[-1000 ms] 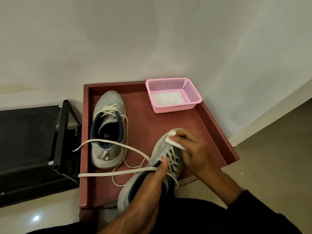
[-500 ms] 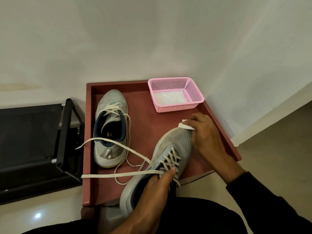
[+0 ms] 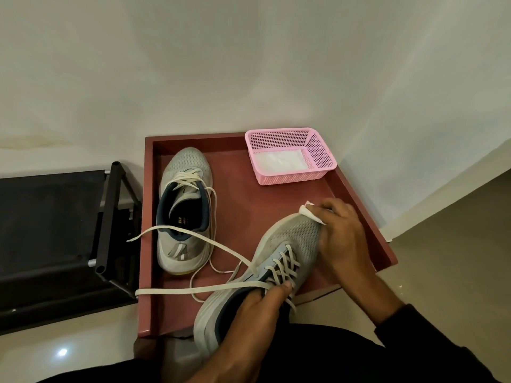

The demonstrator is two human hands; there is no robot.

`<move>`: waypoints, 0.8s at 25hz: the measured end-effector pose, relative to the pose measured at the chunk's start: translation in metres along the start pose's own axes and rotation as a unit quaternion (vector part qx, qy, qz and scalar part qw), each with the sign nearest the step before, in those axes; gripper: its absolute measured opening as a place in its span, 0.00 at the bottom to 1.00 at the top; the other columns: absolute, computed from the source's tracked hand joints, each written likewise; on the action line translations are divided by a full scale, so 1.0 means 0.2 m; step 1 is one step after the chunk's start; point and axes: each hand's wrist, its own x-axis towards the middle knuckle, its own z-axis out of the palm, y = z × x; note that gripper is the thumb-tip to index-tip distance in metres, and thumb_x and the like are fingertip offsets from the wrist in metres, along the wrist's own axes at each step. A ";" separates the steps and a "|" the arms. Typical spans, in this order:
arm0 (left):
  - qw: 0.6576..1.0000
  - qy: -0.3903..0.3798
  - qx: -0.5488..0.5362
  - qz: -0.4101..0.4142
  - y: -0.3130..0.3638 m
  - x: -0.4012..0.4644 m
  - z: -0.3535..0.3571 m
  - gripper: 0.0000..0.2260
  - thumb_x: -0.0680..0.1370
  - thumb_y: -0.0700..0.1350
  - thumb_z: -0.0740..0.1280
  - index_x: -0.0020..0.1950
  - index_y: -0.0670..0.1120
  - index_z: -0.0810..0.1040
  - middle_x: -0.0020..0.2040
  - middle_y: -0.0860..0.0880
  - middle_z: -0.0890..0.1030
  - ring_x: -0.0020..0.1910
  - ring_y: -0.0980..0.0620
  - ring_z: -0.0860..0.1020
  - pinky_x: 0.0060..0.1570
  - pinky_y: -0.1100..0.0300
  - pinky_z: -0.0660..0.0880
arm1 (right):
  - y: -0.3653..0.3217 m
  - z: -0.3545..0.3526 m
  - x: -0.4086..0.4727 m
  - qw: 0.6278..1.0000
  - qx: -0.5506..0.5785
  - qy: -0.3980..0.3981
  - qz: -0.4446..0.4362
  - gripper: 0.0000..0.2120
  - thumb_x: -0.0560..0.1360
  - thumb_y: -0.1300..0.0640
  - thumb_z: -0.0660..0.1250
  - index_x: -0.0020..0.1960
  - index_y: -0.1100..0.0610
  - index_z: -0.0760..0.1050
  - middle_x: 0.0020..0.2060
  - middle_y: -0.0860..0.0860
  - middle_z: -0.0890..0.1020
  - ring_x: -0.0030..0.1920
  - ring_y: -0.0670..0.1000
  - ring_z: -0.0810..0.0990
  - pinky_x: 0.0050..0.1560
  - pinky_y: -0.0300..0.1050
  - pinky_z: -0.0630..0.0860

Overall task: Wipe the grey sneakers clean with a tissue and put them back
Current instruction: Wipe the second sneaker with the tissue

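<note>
Left hand (image 3: 249, 310) grips the near grey sneaker (image 3: 276, 261) at its collar, thumb on the laces, toe tilted up over the red tray (image 3: 359, 214). Right hand (image 3: 343, 239) pinches a white tissue (image 3: 309, 214) against the toe tip. Second grey sneaker (image 3: 184, 211) sits flat in the tray's left half, loose laces trailing over the left rim; pink basket (image 3: 320, 150) holding white tissues at the far right corner.

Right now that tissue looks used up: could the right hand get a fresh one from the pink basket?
Probably yes: the right hand is near the pink mesh basket, with bare red tray between.
</note>
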 end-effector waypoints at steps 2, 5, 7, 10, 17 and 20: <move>1.000 0.010 0.008 -0.003 0.00 0.01 0.00 0.04 0.73 0.53 0.72 0.46 0.56 0.81 0.51 0.58 0.84 0.57 0.55 0.80 0.69 0.49 0.71 | -0.03 0.03 -0.07 1.000 0.007 0.010 -0.024 0.12 0.74 0.67 0.66 0.55 0.62 0.83 0.51 0.56 0.82 0.49 0.57 0.78 0.44 0.45 0.78; 1.000 -0.018 -0.008 0.009 0.02 0.02 -0.01 0.22 0.66 0.57 0.72 0.58 0.51 0.82 0.55 0.54 0.86 0.58 0.53 0.82 0.67 0.47 0.73 | -0.07 0.05 -0.15 0.979 0.052 -0.062 -0.188 0.14 0.77 0.62 0.61 0.56 0.63 0.82 0.52 0.56 0.82 0.53 0.54 0.78 0.50 0.41 0.77; 0.999 -0.023 -0.041 -0.005 0.02 0.04 -0.03 0.26 0.65 0.57 0.73 0.61 0.49 0.81 0.56 0.50 0.86 0.58 0.49 0.82 0.66 0.45 0.74 | 0.02 0.04 -0.07 0.989 0.036 -0.029 -0.140 0.13 0.75 0.63 0.63 0.56 0.62 0.83 0.52 0.56 0.82 0.52 0.53 0.78 0.46 0.44 0.80; 0.994 -0.039 -0.096 -0.031 0.04 0.05 -0.04 0.15 0.76 0.50 0.69 0.60 0.46 0.82 0.55 0.44 0.86 0.58 0.44 0.82 0.66 0.43 0.73 | 0.01 0.06 -0.10 0.997 0.053 -0.032 -0.052 0.14 0.73 0.68 0.67 0.56 0.61 0.83 0.51 0.56 0.82 0.50 0.55 0.80 0.44 0.49 0.82; 0.983 -0.036 -0.176 -0.048 0.12 0.04 -0.03 0.16 0.79 0.48 0.65 0.63 0.43 0.81 0.58 0.44 0.85 0.60 0.45 0.82 0.69 0.47 0.71 | 0.04 0.07 -0.08 0.994 0.076 -0.055 -0.060 0.13 0.74 0.62 0.64 0.54 0.59 0.84 0.50 0.54 0.82 0.48 0.54 0.81 0.49 0.38 0.75; 0.975 -0.049 -0.210 -0.054 0.15 0.04 -0.04 0.17 0.79 0.48 0.63 0.63 0.41 0.80 0.58 0.41 0.84 0.60 0.43 0.82 0.69 0.47 0.70 | -0.08 0.07 -0.19 0.978 0.147 -0.120 -0.090 0.13 0.74 0.64 0.67 0.57 0.58 0.83 0.50 0.50 0.81 0.49 0.48 0.81 0.47 0.37 0.78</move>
